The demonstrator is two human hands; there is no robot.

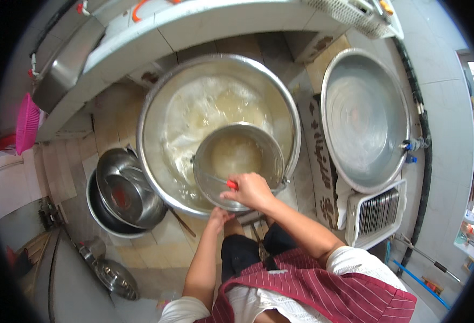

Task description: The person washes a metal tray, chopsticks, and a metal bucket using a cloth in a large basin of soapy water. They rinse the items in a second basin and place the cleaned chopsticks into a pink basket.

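Observation:
My right hand (251, 191) is closed around the red grip (232, 185) of a metal bucket (275, 155), apparently on its wire bail. The bucket tilts over the near side of a large round metal basin (150, 161), with cloudy liquid inside it. In the basin lies cloudy, foamy water (204, 109). My left hand (219, 218) is at the near edge, where the bucket and the basin rim meet. Its fingertips are partly hidden, so I cannot tell whether they grip the bucket or only touch it.
Nested metal bowls (120, 194) stand on the floor at left. To the right, a wide metal basin (362, 113) leans beside a white crate (376, 216) of dark, thin trays. A tiled counter (221, 20) runs across the far side. A metal lid (118, 278) lies lower left.

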